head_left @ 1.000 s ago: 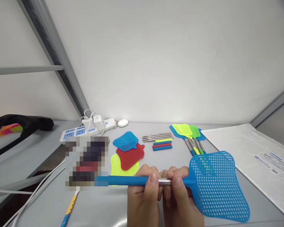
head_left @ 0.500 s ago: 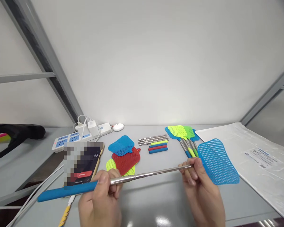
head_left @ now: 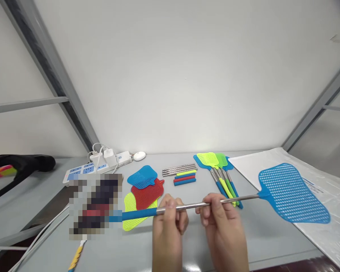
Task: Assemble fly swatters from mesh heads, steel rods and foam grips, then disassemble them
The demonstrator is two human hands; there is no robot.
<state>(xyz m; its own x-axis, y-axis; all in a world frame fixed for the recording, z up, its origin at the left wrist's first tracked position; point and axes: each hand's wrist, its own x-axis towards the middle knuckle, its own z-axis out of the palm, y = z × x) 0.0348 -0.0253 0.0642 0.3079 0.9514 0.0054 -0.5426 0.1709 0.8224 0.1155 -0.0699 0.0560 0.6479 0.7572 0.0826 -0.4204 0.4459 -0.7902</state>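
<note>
**Bright, soft light**

The wall (head_left: 187, 75) lies evenly lit. Glare spots the table (head_left: 272, 236) at six o'clock. Mosaic squares (head_left: 98, 204) blot eight o'clock. Posts (head_left: 49, 60) splay, lens-stretched, at ten and three; the two o'clock corner darkens.

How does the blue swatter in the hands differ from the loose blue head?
Build: the held swatter has a metal rod and blue grip; the loose head has neither attached.
Support: the left hand and right hand hold the held swatter by its rod; the loose head lies partly over a red head.
Shared: blue, perforated faces.
</note>
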